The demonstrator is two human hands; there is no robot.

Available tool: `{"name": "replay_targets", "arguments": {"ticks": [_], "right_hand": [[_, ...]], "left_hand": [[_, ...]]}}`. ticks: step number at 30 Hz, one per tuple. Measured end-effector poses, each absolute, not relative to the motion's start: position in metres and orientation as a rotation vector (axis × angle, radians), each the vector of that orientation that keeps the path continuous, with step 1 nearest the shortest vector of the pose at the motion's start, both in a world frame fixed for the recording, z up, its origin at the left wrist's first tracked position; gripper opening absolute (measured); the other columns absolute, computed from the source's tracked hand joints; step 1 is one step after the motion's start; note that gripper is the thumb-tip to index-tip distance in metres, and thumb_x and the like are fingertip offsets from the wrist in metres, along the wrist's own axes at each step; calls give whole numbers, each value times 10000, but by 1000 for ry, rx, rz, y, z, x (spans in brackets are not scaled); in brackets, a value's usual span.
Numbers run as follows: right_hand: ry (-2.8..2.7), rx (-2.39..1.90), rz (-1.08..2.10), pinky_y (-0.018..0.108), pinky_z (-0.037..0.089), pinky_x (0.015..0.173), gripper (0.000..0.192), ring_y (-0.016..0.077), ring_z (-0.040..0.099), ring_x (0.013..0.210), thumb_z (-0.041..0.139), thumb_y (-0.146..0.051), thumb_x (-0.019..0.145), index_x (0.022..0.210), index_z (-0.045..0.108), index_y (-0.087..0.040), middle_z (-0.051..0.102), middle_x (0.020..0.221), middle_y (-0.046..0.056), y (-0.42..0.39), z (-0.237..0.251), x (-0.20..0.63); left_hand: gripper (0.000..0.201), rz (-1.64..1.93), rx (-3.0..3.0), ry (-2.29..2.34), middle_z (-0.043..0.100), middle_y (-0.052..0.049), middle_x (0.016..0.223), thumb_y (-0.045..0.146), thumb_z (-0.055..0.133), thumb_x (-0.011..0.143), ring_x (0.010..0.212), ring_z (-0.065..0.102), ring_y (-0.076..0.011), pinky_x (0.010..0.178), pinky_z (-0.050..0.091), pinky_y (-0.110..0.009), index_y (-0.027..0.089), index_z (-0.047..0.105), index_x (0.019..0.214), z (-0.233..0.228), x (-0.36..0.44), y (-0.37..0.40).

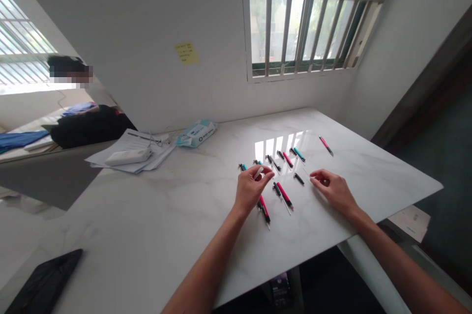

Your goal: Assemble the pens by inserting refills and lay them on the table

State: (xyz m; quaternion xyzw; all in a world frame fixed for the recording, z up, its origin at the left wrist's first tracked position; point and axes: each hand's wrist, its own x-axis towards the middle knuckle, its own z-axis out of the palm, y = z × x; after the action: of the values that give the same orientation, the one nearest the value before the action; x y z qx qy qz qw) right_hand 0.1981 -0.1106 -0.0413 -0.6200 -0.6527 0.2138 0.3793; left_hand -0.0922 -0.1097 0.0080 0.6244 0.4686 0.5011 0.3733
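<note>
Several pens and pen parts, red, teal and black, lie scattered on the white marble table point(155, 215). My left hand point(251, 187) is closed on a small white pen part point(258, 173) above a red pen point(264, 208). Another red pen point(284, 195) lies between my hands. My right hand point(333, 190) rests on the table with its fingertips pinched at a thin refill point(307, 173), next to a short black piece point(299, 179). A lone red pen point(326, 145) lies farther right, and a red pen point(287, 159) and a teal pen point(299, 154) lie behind.
A pack of wet wipes point(196, 133) and papers with a white device point(129, 157) sit at the back left. A dark tablet point(44, 282) lies at the near left corner. Another person sits far left behind the table. The table's right edge drops off near my right arm.
</note>
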Motion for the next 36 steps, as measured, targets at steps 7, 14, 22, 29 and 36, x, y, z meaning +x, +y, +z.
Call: {"name": "replay_targets", "arguments": {"ticks": [7, 14, 22, 29, 36], "right_hand": [[-1727, -1581, 472, 354, 499, 817, 245, 210, 660, 796, 580, -374, 941, 968, 781, -235, 761, 938, 45, -107, -46, 194], [-1866, -1531, 413, 351, 486, 897, 298, 231, 644, 997, 521, -215, 964, 1047, 796, -295, 719, 1018, 45, -100, -52, 191], [-1930, -1534, 432, 343, 455, 913, 377, 211, 619, 981, 522, -140, 966, 1148, 783, -341, 676, 1018, 36, -97, -45, 189], [-1877, -1556, 438, 331, 441, 915, 302, 209, 616, 993, 546, -172, 983, 1118, 776, -314, 687, 1027, 36, -96, -44, 187], [-1857, -1558, 436, 320, 436, 912, 291, 203, 613, 987, 545, -140, 974, 1078, 776, -284, 698, 1007, 38, -97, -42, 186]], "left_hand": [[293, 1120, 1815, 1355, 689, -14, 738, 467, 728, 869, 605, 448, -116, 595, 371, -243, 181, 776, 826, 7, -91, -109], [244, 824, 2006, 1591, 737, -8, 785, 436, 662, 906, 644, 556, -148, 653, 416, -261, 227, 770, 843, 23, -82, -104], [290, 479, 2113, 1688, 794, -55, 984, 271, 640, 868, 935, 742, -252, 785, 482, -305, 276, 719, 1147, 34, -22, -83], [404, 123, 2165, 1814, 785, -106, 933, 316, 597, 896, 922, 734, -312, 735, 459, -322, 224, 612, 1290, 21, 3, -65], [280, 95, 2205, 1885, 793, -112, 1016, 395, 565, 963, 977, 732, -305, 757, 457, -329, 229, 686, 1153, 34, -3, -71]]}}
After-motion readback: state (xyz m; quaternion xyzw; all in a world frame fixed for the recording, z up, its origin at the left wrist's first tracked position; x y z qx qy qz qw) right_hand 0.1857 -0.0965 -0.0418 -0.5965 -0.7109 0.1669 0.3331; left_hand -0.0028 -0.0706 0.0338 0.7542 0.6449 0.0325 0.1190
